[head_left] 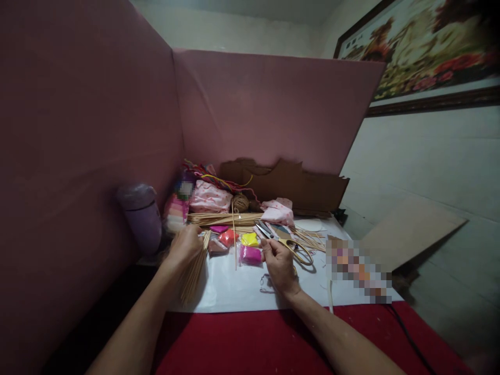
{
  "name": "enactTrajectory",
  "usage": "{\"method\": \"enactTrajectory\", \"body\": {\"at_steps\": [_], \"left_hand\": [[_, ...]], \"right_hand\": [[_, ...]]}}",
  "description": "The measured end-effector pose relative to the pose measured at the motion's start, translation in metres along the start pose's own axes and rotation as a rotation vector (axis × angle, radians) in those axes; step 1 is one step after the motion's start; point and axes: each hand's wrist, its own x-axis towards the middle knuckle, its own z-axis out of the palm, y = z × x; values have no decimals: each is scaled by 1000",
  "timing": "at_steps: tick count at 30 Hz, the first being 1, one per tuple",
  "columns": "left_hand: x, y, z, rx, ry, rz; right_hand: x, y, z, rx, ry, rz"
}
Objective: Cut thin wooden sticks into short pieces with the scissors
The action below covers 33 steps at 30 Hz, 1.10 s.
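Note:
My left hand (186, 244) is closed round a bundle of thin wooden sticks (195, 276), which slant down toward the table's near side. My right hand (280, 265) has its fingers drawn together beside a magenta packet (250, 255); whatever they may hold is too small to make out. Just behind that hand lie gold-handled scissors (297, 252), blades pointing away to the left. A single stick (235, 234) crosses the packets between my hands. Near it are a yellow packet (250, 239), a red packet (228, 238) and a brown packet (217, 247).
Behind are more wooden sticks (222, 219), a twine ball (240, 202), dotted cloth (211, 197) and torn cardboard (289, 182). A purple lidded container (141, 219) stands left. White sheeting (230, 291) lies over red cloth (226, 338). Pink panels (273, 109) rise behind and left.

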Motion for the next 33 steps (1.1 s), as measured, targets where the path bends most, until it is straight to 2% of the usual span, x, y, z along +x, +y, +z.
{"method": "enactTrajectory", "body": {"at_steps": [4,8,11,15,19,25,29,33], "left_hand": [[-7,8,-3,64,-20,-15],[-14,20,-5,57,84,-26],[-19,29,1,-44,102,110],[-25,40,13,-81,-8,317],[-29,45,20,-54,-35,401],[-40,54,34,-2,-132,311],[-52,64,42,41,-128,220],[-52,66,44,6,-143,161]], "right_hand": [[3,3,-1,-50,53,21],[5,3,-3,-209,61,5],[3,2,-2,-363,-19,-91],[-2,2,1,-507,-169,-235],[-3,5,2,-585,-284,-293],[-3,3,1,-611,-325,-268],[-4,1,0,-619,-330,-268],[-4,1,1,-645,-332,-263]]}}
